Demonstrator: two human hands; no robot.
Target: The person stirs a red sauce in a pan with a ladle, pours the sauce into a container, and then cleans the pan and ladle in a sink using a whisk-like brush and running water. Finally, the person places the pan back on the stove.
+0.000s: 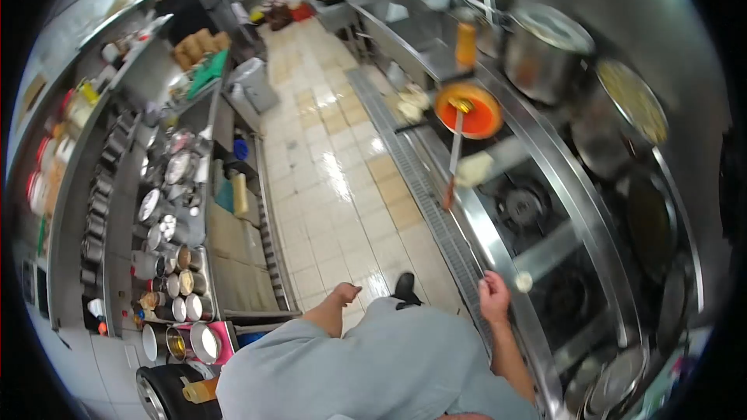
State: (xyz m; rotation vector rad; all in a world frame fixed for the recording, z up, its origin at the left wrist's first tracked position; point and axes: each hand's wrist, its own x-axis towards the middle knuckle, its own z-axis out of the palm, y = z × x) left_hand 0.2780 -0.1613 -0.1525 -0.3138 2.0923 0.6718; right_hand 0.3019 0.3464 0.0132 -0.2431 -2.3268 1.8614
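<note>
Rests right hand [492,289], fingers curled, at the stove rail [476,243] just beside a pale knob [524,281], handy for burner control; grip impossible to tell. Hangs left hand [342,293] loosely fisted, empty, over the floor [334,187]. Well ahead: ladle [455,152] propped in orange pan [486,117].

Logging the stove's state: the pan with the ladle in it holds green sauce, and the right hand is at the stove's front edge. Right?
Not green: the head view shows orange-red sauce in the pan with the ladle. The right hand is indeed at the stove's front edge.
</note>
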